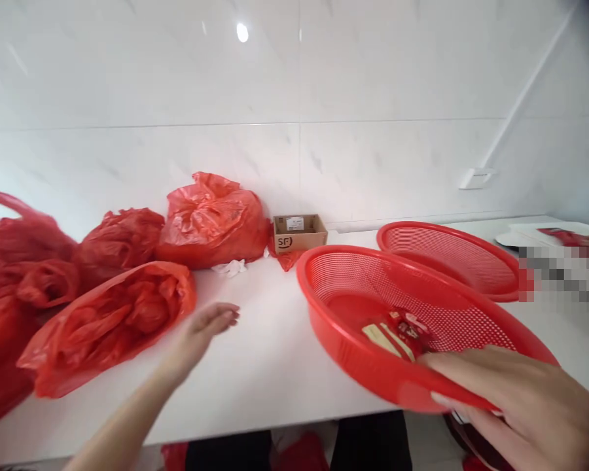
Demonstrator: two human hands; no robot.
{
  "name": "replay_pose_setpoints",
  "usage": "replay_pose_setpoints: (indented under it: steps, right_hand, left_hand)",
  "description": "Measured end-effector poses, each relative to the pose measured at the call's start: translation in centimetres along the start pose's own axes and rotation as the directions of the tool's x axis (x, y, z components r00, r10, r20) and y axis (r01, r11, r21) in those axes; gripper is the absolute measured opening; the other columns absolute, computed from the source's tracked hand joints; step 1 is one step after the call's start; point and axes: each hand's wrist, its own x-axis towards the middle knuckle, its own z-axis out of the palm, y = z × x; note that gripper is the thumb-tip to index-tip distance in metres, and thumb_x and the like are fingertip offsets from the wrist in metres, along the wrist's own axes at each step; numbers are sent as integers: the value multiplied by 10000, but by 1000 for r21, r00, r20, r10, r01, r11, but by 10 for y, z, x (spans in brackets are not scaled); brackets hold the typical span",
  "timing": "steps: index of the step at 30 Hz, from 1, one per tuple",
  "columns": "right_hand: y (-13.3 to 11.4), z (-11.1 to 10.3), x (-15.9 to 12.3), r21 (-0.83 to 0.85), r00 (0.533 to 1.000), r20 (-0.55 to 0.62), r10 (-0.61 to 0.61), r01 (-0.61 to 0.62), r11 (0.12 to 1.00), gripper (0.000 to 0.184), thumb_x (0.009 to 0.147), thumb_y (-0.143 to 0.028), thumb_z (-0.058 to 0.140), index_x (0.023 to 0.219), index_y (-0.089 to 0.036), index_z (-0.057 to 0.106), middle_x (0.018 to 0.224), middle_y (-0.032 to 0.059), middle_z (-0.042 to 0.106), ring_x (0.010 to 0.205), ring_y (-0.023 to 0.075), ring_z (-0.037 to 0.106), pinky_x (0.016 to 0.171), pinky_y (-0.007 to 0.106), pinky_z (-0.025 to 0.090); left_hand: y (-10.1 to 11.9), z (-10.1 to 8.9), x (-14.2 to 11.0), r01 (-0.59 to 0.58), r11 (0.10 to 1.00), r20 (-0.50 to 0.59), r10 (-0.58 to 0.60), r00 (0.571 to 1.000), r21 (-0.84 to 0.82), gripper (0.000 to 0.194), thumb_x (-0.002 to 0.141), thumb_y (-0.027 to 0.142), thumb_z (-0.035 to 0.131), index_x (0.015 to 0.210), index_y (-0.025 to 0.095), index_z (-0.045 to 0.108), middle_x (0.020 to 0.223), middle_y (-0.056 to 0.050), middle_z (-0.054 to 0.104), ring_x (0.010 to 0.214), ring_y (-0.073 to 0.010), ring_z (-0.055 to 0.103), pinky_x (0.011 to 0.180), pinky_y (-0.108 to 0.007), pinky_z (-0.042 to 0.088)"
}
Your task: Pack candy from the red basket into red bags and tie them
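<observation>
Your right hand (491, 399) pinches the near basket's (353, 369) rim; that basket stretches toward 10 o'clock from it, and lies at 3 o'clock from your left hand (216, 320), whose fingers curl loosely, tips possibly touching, you can't tell. You have 2 baskets, the far basket (451, 252) at 12, and 1 box (294, 243). Bare tabletop (262, 340) separates left hand and near basket; its front edge runs at 6.

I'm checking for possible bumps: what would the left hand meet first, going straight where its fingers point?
Probably the left rim of the nearer red basket, across bare tabletop from the left hand. Hand height is unclear, so it might pass over the rim.
</observation>
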Motion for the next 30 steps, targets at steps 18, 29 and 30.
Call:
replay_pose_setpoints:
  steps: [18, 29, 30]
  right_hand:
    - [-110, 138, 60, 387, 979, -103, -178, 204, 899, 228, 922, -176, 532, 1136, -217, 598, 1196, 113, 602, 1108, 255, 568, 921, 444, 497]
    - [-230, 182, 104, 768, 957, 197, -213, -16, 640, 513, 858, -195, 604, 1349, -308, 508, 1403, 112, 472, 1246, 296, 521, 980, 479, 506]
    - [-241, 185, 109, 774, 951, 211, -226, -22, 633, 553, 870, -229, 605, 1394, -345, 469, 1483, 107, 389, 1295, 315, 485, 994, 496, 491]
  left_hand:
    - [-49, -95, 22, 272, 490, -382, 139, 914, 828, 567, 900, 482, 477, 1396, 207, 489, 1183, -171, 640, 1168, -401, 518, 837, -534, 467]
    - [-52, -112, 35, 134, 951, -428, -1, 904, 279, 287, 897, 439, 594, 911, 153, 623, 868, -27, 634, 797, -177, 614, 765, -378, 507]
    - [-51, -113, 30, 89, 982, -409, -14, 913, 164, 289, 912, 439, 572, 902, 152, 614, 828, -15, 627, 737, -158, 606, 716, -349, 510]
